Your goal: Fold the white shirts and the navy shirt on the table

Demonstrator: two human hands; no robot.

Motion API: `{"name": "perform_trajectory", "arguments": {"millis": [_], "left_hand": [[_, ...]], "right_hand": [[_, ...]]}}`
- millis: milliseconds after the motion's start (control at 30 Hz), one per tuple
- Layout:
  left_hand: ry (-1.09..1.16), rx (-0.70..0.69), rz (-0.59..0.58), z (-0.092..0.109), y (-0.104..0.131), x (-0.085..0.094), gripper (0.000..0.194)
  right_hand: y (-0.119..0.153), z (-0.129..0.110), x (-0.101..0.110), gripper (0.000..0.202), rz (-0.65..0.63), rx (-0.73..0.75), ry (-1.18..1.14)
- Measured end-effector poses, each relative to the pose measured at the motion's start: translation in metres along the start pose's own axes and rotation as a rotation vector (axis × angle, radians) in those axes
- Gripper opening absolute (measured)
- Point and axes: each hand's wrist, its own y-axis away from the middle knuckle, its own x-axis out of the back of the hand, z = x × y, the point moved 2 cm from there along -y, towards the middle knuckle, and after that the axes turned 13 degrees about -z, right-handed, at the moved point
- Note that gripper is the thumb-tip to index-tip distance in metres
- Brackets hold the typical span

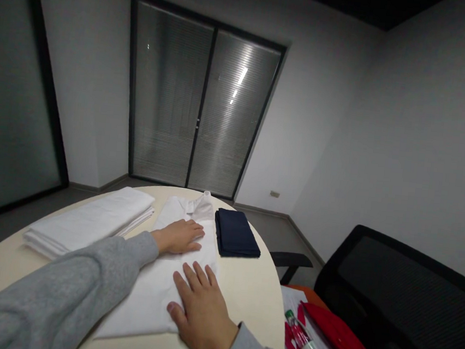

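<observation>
A white collared shirt (146,303) lies flat and folded narrow on the round cream table (253,302), its collar at the far end. My left hand (181,236) rests palm down on the upper part of the shirt below the collar, fingers spread. Nearer to me, my right hand (203,309) lies palm down over the shirt's right edge, its fingers apart. Neither hand grips anything. Left of the shirt is a thick folded white cloth (92,221). Just right of the collar sits a folded dark navy cloth (236,233).
A black mesh chair (401,300) stands at the right, with red cloth (344,339) and a red and green clear-wrapped item (308,346) on or by its seat. Its armrest (292,259) is near the table's right edge. Glass doors (200,105) are behind.
</observation>
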Motion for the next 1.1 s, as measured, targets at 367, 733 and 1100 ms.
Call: {"name": "perform_trajectory", "arguments": {"millis": [367,733,1100], "left_hand": [[0.172,0.29,-0.122,-0.059,-0.058,-0.036,0.08],[0.222,0.365,-0.09,-0.062,-0.07,-0.038,0.084],[0.28,0.339,-0.229,-0.067,-0.07,-0.026,0.093]], "right_hand": [[0.002,-0.002,0.002,0.066,-0.012,0.011,-0.029],[-0.039,0.015,0.02,0.079,-0.01,-0.067,0.036],[-0.021,-0.031,0.014,0.016,-0.197,0.234,0.354]]}}
